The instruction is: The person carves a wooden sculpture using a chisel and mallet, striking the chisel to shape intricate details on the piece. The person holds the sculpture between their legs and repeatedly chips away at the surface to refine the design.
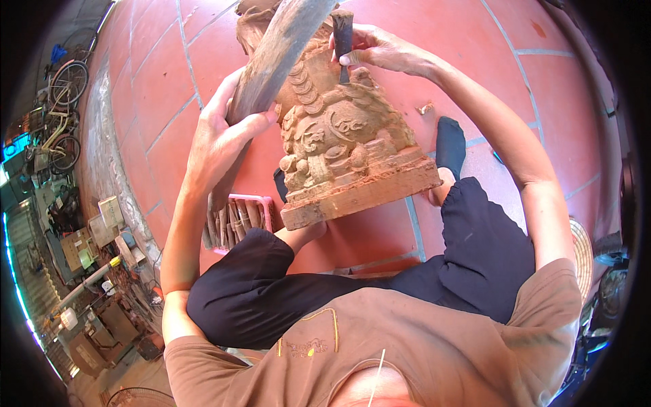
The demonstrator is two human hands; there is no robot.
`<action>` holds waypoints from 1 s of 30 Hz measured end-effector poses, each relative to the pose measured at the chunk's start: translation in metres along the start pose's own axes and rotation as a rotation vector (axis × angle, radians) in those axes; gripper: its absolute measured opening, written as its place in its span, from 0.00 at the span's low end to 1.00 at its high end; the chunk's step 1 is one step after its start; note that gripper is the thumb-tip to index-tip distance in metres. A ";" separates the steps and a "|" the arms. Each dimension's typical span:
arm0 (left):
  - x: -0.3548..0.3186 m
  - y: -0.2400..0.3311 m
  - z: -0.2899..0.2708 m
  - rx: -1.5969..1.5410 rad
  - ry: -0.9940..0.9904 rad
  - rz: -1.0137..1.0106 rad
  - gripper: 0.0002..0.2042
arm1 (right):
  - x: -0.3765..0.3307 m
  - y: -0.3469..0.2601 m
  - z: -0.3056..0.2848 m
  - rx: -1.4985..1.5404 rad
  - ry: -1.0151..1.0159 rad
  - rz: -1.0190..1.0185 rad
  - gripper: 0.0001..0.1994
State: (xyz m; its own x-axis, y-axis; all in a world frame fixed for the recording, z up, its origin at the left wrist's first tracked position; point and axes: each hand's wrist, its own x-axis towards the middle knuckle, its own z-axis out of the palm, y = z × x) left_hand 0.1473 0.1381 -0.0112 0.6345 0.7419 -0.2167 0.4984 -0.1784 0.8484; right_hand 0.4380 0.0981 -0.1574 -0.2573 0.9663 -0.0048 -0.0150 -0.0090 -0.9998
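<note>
Seen from the head camera, the wooden carving [346,146] stands in the upper centre of the frame on the red tiled floor [163,88], propped against the person's legs. At upper right, the right hand [380,49] pinches a chisel [343,37] closed between fingers and thumb, its tip on the carving. Left of centre, the left hand [227,125] wraps fully around a wooden mallet [278,54]. A pink tray of chisels [237,218] lies below. The carving looks heavy and stiff, with fragile raised detail; its flat base seems the safest hold.

Ornate tan wooden carving [346,139] upright on red tiles, dark chisel [343,42] against it, flat wooden mallet [274,57] raised
</note>
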 end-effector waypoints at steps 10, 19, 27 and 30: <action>0.023 0.001 0.000 0.387 -0.010 0.140 0.33 | 0.000 0.010 -0.003 -0.141 0.048 -0.038 0.20; 0.043 0.032 -0.012 0.384 0.100 0.396 0.34 | -0.007 0.015 -0.006 -0.082 0.050 -0.066 0.19; 0.059 0.057 -0.017 0.723 -0.037 0.315 0.32 | -0.008 0.018 -0.005 0.000 0.061 0.019 0.17; 0.070 0.060 -0.017 0.607 -0.003 0.393 0.32 | -0.009 0.014 -0.004 0.005 0.048 0.017 0.17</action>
State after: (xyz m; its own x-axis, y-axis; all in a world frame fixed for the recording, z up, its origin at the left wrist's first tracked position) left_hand 0.2117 0.1903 0.0333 0.8354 0.5476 0.0468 0.4729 -0.7595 0.4466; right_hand 0.4444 0.0901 -0.1714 -0.2112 0.9772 -0.0229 -0.0159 -0.0268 -0.9995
